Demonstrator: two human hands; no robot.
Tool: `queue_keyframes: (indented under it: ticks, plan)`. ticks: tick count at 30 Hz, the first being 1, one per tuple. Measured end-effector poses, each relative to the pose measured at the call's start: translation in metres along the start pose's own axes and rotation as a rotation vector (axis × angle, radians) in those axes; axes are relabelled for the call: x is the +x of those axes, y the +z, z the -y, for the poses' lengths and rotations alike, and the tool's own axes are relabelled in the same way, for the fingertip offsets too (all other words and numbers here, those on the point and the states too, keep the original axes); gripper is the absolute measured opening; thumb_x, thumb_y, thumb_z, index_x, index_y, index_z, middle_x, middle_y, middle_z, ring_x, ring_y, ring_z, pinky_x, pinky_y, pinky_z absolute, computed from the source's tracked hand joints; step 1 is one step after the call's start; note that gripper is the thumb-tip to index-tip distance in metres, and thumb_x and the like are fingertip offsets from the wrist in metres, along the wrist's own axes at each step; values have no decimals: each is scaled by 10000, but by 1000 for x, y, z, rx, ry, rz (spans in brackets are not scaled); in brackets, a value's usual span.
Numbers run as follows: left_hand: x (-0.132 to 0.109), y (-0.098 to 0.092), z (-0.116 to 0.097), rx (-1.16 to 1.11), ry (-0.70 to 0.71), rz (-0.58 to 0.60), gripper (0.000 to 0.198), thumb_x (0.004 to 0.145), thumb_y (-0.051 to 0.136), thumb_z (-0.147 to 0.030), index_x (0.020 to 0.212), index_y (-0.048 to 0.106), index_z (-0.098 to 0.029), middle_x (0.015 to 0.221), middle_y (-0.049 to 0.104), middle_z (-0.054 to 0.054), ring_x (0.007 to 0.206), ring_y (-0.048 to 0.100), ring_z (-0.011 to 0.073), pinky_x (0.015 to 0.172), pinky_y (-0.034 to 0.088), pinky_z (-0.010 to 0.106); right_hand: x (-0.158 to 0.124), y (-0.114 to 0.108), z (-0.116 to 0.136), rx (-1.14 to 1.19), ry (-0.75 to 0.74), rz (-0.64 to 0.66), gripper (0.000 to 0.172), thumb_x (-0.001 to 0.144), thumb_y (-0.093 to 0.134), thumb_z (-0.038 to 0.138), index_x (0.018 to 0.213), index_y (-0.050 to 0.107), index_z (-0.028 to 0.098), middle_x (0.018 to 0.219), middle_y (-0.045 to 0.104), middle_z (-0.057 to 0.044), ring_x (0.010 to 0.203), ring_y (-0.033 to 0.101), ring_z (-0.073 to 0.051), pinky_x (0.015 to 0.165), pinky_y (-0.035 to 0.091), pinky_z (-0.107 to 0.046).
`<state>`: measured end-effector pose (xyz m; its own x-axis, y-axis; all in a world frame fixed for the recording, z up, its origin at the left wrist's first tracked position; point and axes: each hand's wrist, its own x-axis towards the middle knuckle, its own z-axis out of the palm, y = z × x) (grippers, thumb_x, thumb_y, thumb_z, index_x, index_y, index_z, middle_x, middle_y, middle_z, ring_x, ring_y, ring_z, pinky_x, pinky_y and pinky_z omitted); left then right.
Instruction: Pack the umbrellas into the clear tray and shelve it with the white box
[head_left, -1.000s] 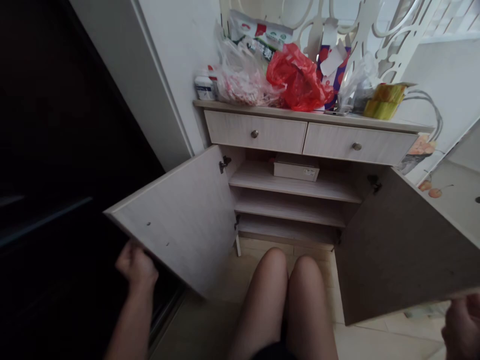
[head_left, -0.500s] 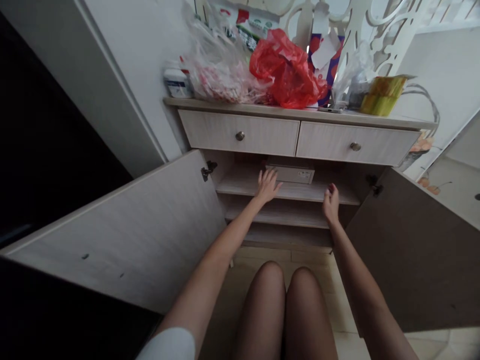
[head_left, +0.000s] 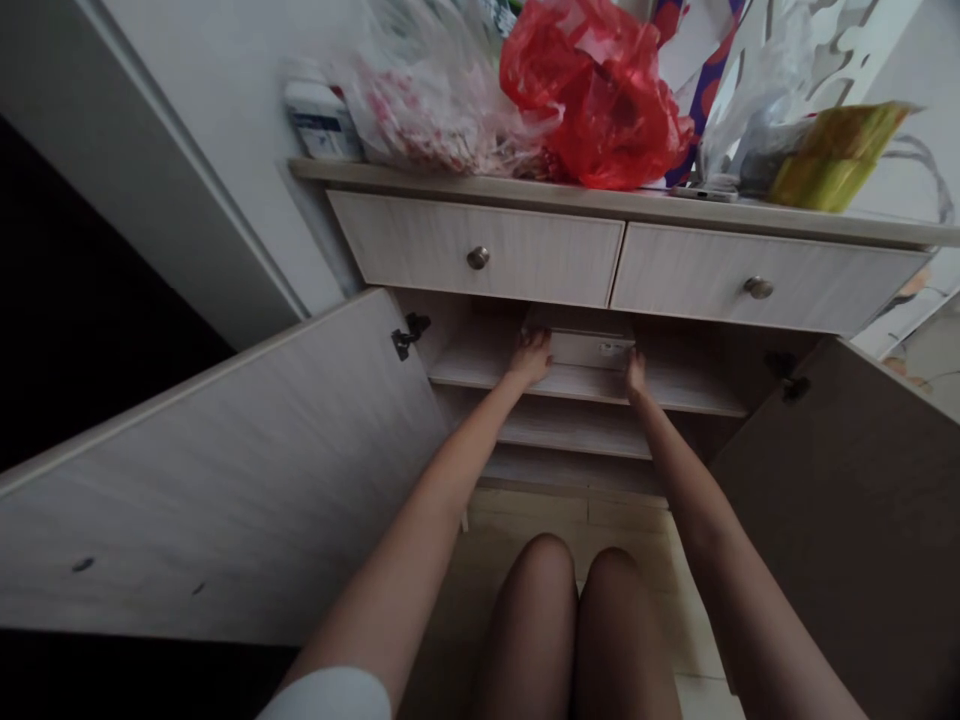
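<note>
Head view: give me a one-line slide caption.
Left hand and right hand at opposite ends of a box on the open cabinet's top shelf.

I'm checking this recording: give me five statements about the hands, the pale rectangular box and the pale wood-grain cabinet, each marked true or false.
1. The left hand and the right hand are at opposite ends of the pale rectangular box. True.
2. The box stands on the floor. False: it sits on the cabinet's upper pale wood-grain shelf.
3. The crumpled red plastic bag lies on the cabinet top. True.
4. The pale wood-grain left drawer is pulled out. False: the left drawer is shut.
5. The pale wood-grain left door stands open. True.
</note>
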<state>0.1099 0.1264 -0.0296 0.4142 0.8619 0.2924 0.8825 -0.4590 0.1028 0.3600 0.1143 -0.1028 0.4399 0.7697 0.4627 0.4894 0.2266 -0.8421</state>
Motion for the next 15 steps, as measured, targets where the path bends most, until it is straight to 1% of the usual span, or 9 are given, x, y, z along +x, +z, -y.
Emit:
queue_keyframes:
  ticks: [1, 2, 4, 7, 10, 15]
  plan:
    - [-7, -3, 5, 25, -9, -22, 619, 930, 444, -241, 1516, 336, -77, 1575, 344, 216, 1454, 317, 360, 1214, 155, 521, -5, 7, 2, 25, 34, 7, 702, 1004, 175, 610, 1377, 512, 120, 1370, 550, -204, 1295, 512, -275, 1090, 393, -476]
    - [-14, -6, 11, 49, -19, -36, 598, 932, 437, -243, 1501, 357, -77, 1556, 373, 214, 1433, 352, 356, 1213, 172, 513, -11, 13, 5, 60, 65, 21, 747, 984, 159, 646, 1388, 499, 117, 1378, 549, -201, 1315, 498, -272, 1107, 372, -466]
    - [-29, -16, 26, 94, -43, -44, 558, 940, 421, -249, 1471, 396, -81, 1515, 424, 213, 1398, 404, 351, 1206, 199, 513, -26, 26, 14, 153, 121, 64, 775, 950, 196, 692, 1393, 487, 126, 1392, 546, -187, 1341, 477, -264, 1132, 335, -446]
    - [-50, -31, 50, 161, -89, -38, 504, 952, 392, -261, 1425, 447, -95, 1443, 492, 211, 1351, 460, 354, 1189, 214, 549, -47, 45, 34, 268, 177, 135, 737, 930, 277, 678, 1379, 486, 132, 1416, 528, -184, 1359, 458, -256, 1153, 305, -426]
    - [-66, -46, 74, 223, -116, -26, 477, 960, 357, -269, 1385, 482, -91, 1376, 536, 220, 1302, 507, 358, 1172, 226, 575, -64, 65, 53, 288, 163, 202, 692, 939, 309, 624, 1364, 490, 109, 1422, 521, -200, 1356, 461, -256, 1153, 311, -417]
    - [-85, -65, 109, 286, -184, 35, 492, 955, 306, -266, 1345, 513, -48, 1361, 539, 256, 1248, 542, 366, 1153, 251, 578, -82, 97, 81, 290, 125, 319, 610, 953, 315, 577, 1353, 506, 157, 1422, 536, -162, 1371, 445, -242, 1165, 296, -417]
